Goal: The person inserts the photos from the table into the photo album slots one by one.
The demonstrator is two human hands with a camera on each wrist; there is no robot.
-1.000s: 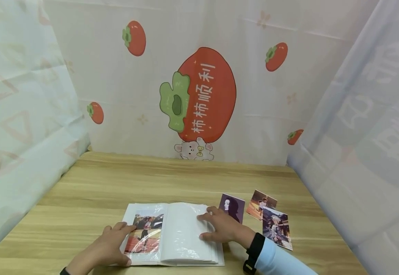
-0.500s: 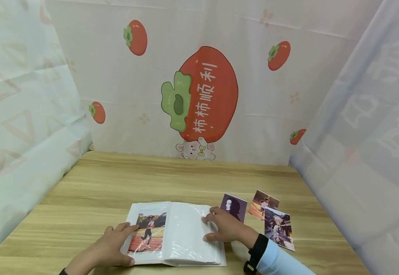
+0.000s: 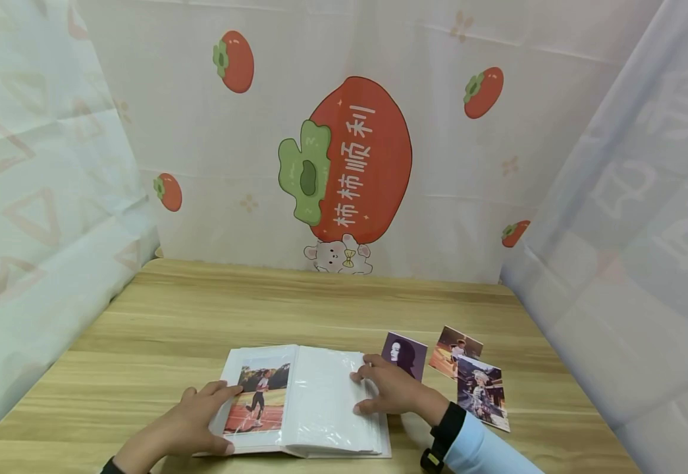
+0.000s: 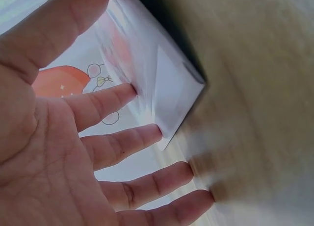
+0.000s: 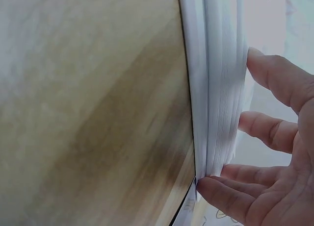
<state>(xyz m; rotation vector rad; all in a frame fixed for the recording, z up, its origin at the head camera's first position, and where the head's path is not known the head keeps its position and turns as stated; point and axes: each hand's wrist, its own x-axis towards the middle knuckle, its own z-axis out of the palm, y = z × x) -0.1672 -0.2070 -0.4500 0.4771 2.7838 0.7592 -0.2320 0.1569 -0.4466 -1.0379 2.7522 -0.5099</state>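
Note:
A white photo album (image 3: 327, 395) lies spread on the table. Its left side shows a photo of a runner (image 3: 258, 397) in a clear sleeve; the right page is blank white under glossy film. My left hand (image 3: 192, 421) rests at the album's left edge, forefinger and thumb on the page. In the left wrist view its fingers (image 4: 122, 147) stretch out straight, with two fingertips at the cover's corner (image 4: 171, 98). My right hand (image 3: 394, 388) lies along the right edge, fingers spread. Up close, its fingertips touch the thick stack of pages (image 5: 225, 88).
Right of the album lie three loose prints: a purple portrait (image 3: 405, 355) partly behind my right hand, an orange-toned photo (image 3: 453, 349), and a photo of a figure in white headwear (image 3: 482, 392) overlapping it. Patterned cloth (image 3: 201, 145) encloses the wooden table (image 3: 296, 296) at back and sides.
Glare on the left sleeve has gone, so the runner photo shows clearly. The album's left side has shifted slightly right with my left hand. My right hand keeps its place on the page edge.

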